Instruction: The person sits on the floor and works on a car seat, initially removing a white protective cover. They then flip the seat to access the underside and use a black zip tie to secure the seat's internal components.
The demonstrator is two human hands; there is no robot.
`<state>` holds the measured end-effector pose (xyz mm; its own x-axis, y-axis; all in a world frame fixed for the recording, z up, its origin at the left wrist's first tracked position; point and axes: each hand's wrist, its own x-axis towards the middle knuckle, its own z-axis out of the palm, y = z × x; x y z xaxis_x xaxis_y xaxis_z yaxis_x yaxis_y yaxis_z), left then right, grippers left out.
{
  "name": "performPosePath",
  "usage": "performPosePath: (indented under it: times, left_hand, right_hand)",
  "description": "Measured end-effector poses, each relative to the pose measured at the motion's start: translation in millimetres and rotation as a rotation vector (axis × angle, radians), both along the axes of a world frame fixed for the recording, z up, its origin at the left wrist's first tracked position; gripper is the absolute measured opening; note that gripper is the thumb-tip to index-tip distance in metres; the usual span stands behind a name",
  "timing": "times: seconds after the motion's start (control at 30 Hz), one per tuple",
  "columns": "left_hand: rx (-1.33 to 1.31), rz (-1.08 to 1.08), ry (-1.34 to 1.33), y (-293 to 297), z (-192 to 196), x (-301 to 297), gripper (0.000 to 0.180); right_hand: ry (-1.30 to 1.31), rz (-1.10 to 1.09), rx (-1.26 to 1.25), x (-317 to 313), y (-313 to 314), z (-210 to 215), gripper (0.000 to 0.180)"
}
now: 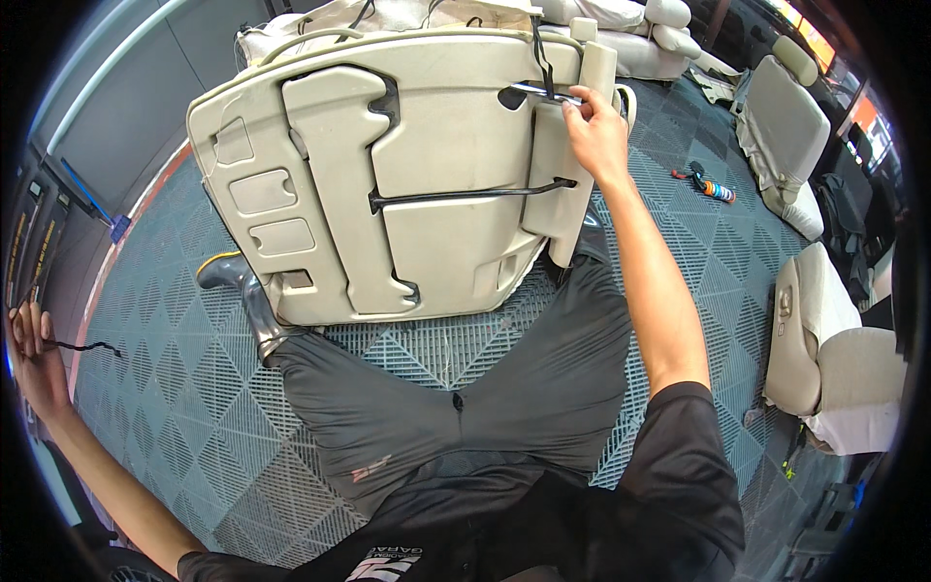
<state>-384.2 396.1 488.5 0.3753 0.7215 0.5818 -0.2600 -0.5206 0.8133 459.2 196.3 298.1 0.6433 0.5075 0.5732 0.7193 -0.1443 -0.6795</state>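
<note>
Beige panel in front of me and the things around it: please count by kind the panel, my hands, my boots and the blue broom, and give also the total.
Large beige panel: 1
Hands: 2 (left hand, right hand)
Boots: 2 (left boot, right boot, partly hidden)
Blue broom: 1
Total: 6

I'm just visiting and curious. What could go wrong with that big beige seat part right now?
The right hand has its fingertips at the end of the shiny metal piece, so they might slip or get pinched. The beige seat part stands between the person's legs, with the left hand well off to the side, so it could perhaps tip against them. The dark cord at the left hand might snag.
</note>
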Motion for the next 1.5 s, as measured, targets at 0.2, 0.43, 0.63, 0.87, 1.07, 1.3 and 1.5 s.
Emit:
performPosePath:
  times: [0.2,0.43,0.63,0.87,1.07,1.3,1.5]
  left_hand:
    - [-0.132,0.03,-0.219,-13,-13,61,0.039]
    - [-0.217,0.454,-0.349,-55,-25,163,0.03]
    - [-0.212,0.673,-0.295,-67,-34,229,0.03]
    - [0.251,0.633,0.881,-21,-86,227,0.037]
    - [0.23,0.089,0.742,-62,-80,432,0.032]
    - [-0.185,-0.439,0.501,-123,-84,637,0.058]
    - [0.134,-0.374,0.67,-127,-124,671,0.026]
  right_hand:
    - [-0.273,-0.046,-0.141,12,3,13,0.031]
    - [-0.184,-0.021,-0.153,13,3,20,0.029]
    - [-0.369,0.032,-0.102,22,3,14,0.023]
    - [-0.227,0.254,0.03,26,0,21,0.02]
    - [-0.426,0.289,0.013,-19,-35,83,0.019]
    - [-0.554,0.516,-0.131,-86,-86,110,0.019]
    - [-0.568,0.628,-0.19,-118,-128,90,0.017]
